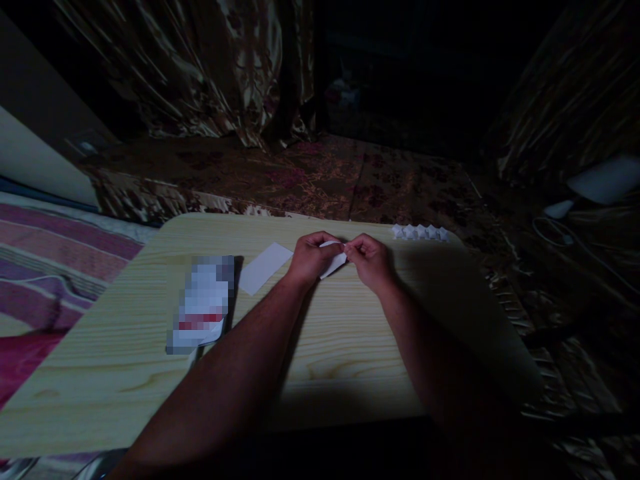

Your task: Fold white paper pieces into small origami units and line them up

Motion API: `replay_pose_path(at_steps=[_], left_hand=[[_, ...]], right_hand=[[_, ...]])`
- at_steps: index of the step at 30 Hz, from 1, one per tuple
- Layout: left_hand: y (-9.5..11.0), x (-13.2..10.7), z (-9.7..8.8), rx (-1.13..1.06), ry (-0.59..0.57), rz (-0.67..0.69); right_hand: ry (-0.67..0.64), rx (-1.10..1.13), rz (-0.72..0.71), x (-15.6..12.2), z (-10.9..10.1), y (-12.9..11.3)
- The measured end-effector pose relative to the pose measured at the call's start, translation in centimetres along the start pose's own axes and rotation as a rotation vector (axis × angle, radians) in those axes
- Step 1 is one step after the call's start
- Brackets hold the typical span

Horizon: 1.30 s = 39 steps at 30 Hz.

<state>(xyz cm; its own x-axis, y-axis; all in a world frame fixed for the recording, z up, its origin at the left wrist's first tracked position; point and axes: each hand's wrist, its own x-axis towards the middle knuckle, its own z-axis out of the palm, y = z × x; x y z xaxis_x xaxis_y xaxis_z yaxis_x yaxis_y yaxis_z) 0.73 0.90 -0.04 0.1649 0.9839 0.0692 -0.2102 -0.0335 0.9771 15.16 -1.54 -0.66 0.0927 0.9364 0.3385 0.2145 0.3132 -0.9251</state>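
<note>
A small white piece of paper is held between my two hands, just above the wooden table. Its left part is pinched by my left hand, whose thumb lies across the top. At the paper's right corner, the closed fingertips of my right hand grip the edge. Beside my left hand a flat white sheet of paper lies on the table. Toward the far right corner stands a row of several small folded white paper stars.
The light wooden table has rounded far corners. On its left lies a phone-shaped object, blurred out, with a cable. A striped bedspread is at left. Patterned drapes hang behind. A white lamp is at right.
</note>
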Motion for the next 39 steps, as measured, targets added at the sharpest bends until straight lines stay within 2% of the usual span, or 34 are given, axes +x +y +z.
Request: replay_pose_path(at_steps=[5,10,13,17,24,28,35,39], left_hand=[[0.2,0.1,-0.1,-0.040,0.030,-0.035],[0.3,0.7,-0.3,-0.160,0.189,0.005],[0.2,0.6,-0.2,-0.096,0.145,0.040],[0.1,0.0,0.0,0.099,0.046,0.045],[0.1,-0.5,0.3,0.314,-0.028,0.131],[-0.2,-0.5,0.4,0.311,0.015,0.128],[-0.3,0.1,-0.3,0.150,0.211,0.050],[-0.2,0.3,-0.4,0.129,0.202,0.049]], right_hand=[[-0.003,0.017,0.034,0.0,0.3,-0.2],[0.040,0.073,0.072,0.0,-0.2,0.1],[0.050,0.100,0.086,0.0,-0.3,0.4],[0.046,0.075,0.111,-0.1,-0.1,0.3],[0.040,-0.040,0.093,-0.1,0.1,-0.2],[0.063,-0.064,0.081,0.0,0.2,-0.1],[0.134,-0.054,0.163,0.3,-1.0,0.4],[0.090,0.043,0.181,0.1,-0.9,-0.1]])
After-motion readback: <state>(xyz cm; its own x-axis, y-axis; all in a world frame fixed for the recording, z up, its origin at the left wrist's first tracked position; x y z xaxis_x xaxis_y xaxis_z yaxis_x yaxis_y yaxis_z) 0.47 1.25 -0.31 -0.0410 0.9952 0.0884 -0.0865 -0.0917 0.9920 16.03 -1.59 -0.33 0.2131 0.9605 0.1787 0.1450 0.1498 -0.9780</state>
